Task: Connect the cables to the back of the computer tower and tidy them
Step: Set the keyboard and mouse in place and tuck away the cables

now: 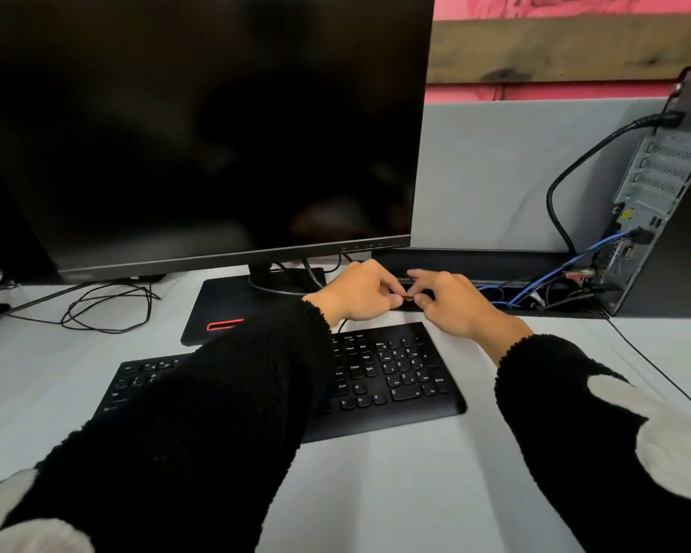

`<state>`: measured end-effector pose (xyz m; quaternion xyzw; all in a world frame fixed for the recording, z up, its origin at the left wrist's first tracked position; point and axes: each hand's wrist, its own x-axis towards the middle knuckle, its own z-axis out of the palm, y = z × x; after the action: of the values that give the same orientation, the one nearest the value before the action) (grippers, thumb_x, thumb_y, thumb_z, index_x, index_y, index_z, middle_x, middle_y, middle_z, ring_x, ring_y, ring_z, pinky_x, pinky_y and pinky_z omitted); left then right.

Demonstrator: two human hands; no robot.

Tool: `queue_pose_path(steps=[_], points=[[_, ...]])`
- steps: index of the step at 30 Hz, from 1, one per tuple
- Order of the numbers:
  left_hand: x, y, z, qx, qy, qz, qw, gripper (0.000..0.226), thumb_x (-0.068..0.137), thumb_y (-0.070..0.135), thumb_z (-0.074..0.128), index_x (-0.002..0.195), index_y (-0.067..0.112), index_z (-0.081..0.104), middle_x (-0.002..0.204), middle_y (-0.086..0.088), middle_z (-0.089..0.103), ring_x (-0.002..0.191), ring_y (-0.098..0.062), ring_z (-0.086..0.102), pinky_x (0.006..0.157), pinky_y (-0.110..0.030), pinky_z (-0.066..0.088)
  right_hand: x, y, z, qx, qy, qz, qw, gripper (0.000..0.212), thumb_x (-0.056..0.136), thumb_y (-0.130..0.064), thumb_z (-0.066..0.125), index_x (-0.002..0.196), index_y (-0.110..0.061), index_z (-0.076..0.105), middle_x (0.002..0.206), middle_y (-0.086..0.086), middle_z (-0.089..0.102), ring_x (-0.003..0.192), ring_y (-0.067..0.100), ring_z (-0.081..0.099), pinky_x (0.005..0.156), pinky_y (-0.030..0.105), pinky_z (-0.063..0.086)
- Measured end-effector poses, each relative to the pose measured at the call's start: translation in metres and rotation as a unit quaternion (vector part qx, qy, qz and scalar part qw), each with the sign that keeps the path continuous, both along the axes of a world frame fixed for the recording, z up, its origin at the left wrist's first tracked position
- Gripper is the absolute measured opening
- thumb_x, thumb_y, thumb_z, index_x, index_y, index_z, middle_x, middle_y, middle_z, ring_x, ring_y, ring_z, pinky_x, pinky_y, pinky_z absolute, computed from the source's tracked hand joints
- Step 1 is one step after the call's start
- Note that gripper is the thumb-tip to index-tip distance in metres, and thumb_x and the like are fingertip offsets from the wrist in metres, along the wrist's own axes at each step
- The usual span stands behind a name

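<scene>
The computer tower (671,217) stands at the right with its back panel facing me. A thick black cable (563,181) is plugged in near its top and a blue cable (551,277) lower down. My left hand (360,293) and my right hand (451,301) meet behind the keyboard, fingertips pinched together on a thin black cable (408,298) over the cable slot (535,301) at the desk's back edge. The piece between the fingers is mostly hidden.
A dark monitor (200,125) on a black base (224,309) fills the left. A black keyboard (391,373) lies under my forearms. Loose black wires (108,309) coil at the left. A grey divider (491,173) backs the desk. A thin wire (655,373) crosses the right.
</scene>
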<state>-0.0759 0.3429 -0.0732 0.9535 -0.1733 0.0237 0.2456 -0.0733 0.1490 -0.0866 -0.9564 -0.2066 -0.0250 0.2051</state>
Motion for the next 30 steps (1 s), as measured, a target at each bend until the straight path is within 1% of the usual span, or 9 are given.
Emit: queue_pose_path(steps=[2,4,8,12,15,18,22,26,30], points=[[0.009,0.000,-0.002,0.024,-0.006,0.014,1.000,0.015,0.090,0.022,0.073,0.102,0.025,0.081,0.072,0.015,0.068,0.077,-0.004,0.064,0.096,-0.031,0.053,0.006,0.000,-0.003,-0.044,-0.013,0.004,0.999,0.023,0.102,-0.014,0.055,0.115,-0.015,0.075,0.154,0.000,0.053,0.142,0.026,0.048,0.117,0.044,0.037],[0.015,-0.004,-0.004,0.062,-0.004,0.029,0.998,0.022,0.087,0.021,0.073,0.108,0.024,0.078,0.084,0.011,0.070,0.090,-0.010,0.065,0.091,-0.036,0.057,0.010,0.000,-0.003,-0.069,-0.022,-0.006,0.997,0.016,0.100,-0.017,0.054,0.101,-0.019,0.069,0.119,0.006,0.070,0.112,0.028,0.063,0.089,0.040,0.053],[0.029,-0.020,-0.008,0.137,0.052,0.014,0.989,0.026,0.085,0.022,0.059,0.109,0.016,0.067,0.092,-0.005,0.065,0.092,-0.027,0.065,0.080,-0.040,0.059,0.018,-0.001,-0.004,-0.075,-0.044,-0.006,0.996,0.011,0.104,-0.023,0.052,0.096,-0.020,0.059,0.085,0.001,0.058,0.083,0.026,0.061,0.061,0.032,0.039],[0.043,-0.029,-0.017,0.196,0.076,-0.025,0.977,0.027,0.097,0.023,0.045,0.108,0.016,0.068,0.096,-0.005,0.068,0.098,-0.028,0.062,0.090,-0.044,0.054,0.036,-0.004,-0.017,-0.014,-0.044,-0.022,0.999,0.019,0.102,-0.024,0.063,0.101,-0.011,0.077,0.110,0.002,0.062,0.093,0.023,0.062,0.078,0.033,0.048],[0.050,-0.030,-0.020,0.233,0.099,-0.047,0.966,0.038,0.108,0.031,0.032,0.085,0.014,0.057,0.083,-0.001,0.058,0.094,-0.025,0.057,0.095,-0.043,0.048,0.044,-0.005,-0.027,0.038,-0.009,-0.062,0.997,0.013,0.097,-0.022,0.070,0.097,-0.020,0.083,0.091,-0.003,0.073,0.085,0.018,0.065,0.076,0.030,0.050],[0.058,-0.032,-0.021,0.202,0.090,-0.034,0.975,0.026,0.106,0.018,0.038,0.109,0.014,0.064,0.104,-0.005,0.063,0.107,-0.029,0.057,0.102,-0.044,0.046,0.053,-0.005,-0.031,0.086,0.023,-0.100,0.991,0.013,0.092,-0.028,0.077,0.079,-0.028,0.080,0.072,-0.007,0.070,0.078,0.015,0.065,0.075,0.032,0.053],[0.064,-0.036,-0.019,0.118,0.023,-0.010,0.993,0.022,0.094,0.015,0.060,0.108,0.024,0.075,0.105,-0.004,0.072,0.104,-0.027,0.065,0.092,-0.043,0.056,0.057,-0.004,-0.024,0.008,0.117,-0.061,0.991,0.041,0.103,-0.024,0.056,0.063,-0.016,0.056,0.066,0.003,0.054,0.064,0.020,0.049,0.059,0.033,0.037],[0.060,-0.047,-0.021,0.169,0.089,-0.034,0.981,0.023,0.093,0.008,0.047,0.090,0.007,0.070,0.089,-0.012,0.069,0.091,-0.034,0.066,0.084,-0.045,0.057,0.050,0.000,-0.014,-0.042,0.191,-0.052,0.979,0.034,0.101,-0.030,0.040,0.070,-0.018,0.037,0.073,0.002,0.040,0.067,0.019,0.035,0.063,0.036,0.027],[0.055,-0.050,-0.023,0.205,0.152,-0.020,0.967,0.039,0.093,0.005,0.039,0.120,0.008,0.068,0.122,-0.012,0.069,0.116,-0.031,0.062,0.101,-0.042,0.049,0.041,0.003,-0.019,-0.090,0.155,-0.058,0.982,0.027,0.100,-0.036,0.033,0.085,-0.020,0.048,0.095,0.004,0.056,0.088,0.023,0.051,0.080,0.042,0.038]])
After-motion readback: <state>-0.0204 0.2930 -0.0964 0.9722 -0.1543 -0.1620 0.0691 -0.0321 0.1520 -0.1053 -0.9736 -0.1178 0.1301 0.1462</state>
